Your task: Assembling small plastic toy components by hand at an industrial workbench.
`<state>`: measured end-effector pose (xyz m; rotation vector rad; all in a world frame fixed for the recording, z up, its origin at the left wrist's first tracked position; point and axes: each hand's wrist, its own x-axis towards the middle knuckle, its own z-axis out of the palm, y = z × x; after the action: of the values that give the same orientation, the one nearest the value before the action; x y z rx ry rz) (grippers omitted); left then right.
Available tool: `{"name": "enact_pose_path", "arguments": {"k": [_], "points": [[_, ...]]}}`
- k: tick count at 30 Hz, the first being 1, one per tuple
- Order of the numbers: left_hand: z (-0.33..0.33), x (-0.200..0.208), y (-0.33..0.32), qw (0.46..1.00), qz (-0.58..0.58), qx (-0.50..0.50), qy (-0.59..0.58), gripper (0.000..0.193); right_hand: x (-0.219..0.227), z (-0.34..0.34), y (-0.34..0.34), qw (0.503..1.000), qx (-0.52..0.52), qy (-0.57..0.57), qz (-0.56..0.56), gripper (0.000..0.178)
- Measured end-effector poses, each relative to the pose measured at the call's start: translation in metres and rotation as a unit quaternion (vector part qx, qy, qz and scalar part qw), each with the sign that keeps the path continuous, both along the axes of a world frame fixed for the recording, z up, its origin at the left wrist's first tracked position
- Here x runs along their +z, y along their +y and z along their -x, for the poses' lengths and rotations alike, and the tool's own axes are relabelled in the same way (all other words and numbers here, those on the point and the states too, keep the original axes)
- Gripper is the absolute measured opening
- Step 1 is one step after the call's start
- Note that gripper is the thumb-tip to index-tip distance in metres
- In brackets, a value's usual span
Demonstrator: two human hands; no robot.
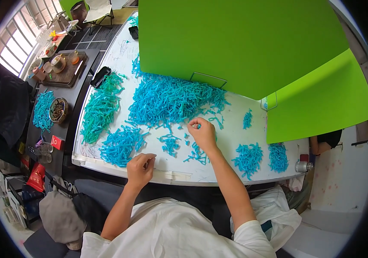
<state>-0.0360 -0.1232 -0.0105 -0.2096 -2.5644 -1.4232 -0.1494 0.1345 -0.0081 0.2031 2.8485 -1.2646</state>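
Observation:
Over the white table (pixel 162 165), my right hand (pixel 204 136) is pinched shut, with a bit of a small blue plastic piece (pixel 199 126) showing at its fingertips. It is just below the big heap of blue plastic pieces (pixel 166 101). My left hand (pixel 140 170) is closed, thumb against the curled fingers, at the table's near edge; what it holds, if anything, is hidden. Beside it lies a smaller blue pile (pixel 121 146). Between my hands are a little cluster of blue pieces (pixel 169 145) and another loose group (pixel 196 155).
Green pieces (pixel 102 109) form a long pile at left, below a black tray (pixel 101 77). Two small blue piles (pixel 248 160) (pixel 278 157) lie at right. A large green panel (pixel 235 43) stands over the far side. A dark side table (pixel 59 142) holds a tea tray (pixel 63 71).

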Motion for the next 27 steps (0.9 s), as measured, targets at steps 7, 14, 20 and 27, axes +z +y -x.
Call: {"name": "enact_pose_path", "arguments": {"k": [7, 14, 20, 27], "points": [[0.002, -0.002, 0.003, 1.000, -0.009, -0.006, -0.010, 0.012, -0.004, 0.013, -0.022, 0.997, -0.010, 0.066, -0.050, 0.025], [-0.001, 0.003, 0.003, 1.000, 0.015, -0.004, 0.008, 0.012, 0.012, -0.012, -0.011, 0.997, 0.004, 0.042, 0.063, 0.023], [0.017, 0.031, 0.048, 0.990, -0.132, 0.019, -0.032, 0.022, 0.017, -0.061, -0.013, 0.988, 0.004, 0.036, 0.152, 0.022], [0.029, 0.005, 0.066, 0.946, -0.232, -0.001, -0.225, 0.020, 0.019, -0.087, -0.024, 0.994, -0.057, 0.057, 0.073, 0.018]]}}
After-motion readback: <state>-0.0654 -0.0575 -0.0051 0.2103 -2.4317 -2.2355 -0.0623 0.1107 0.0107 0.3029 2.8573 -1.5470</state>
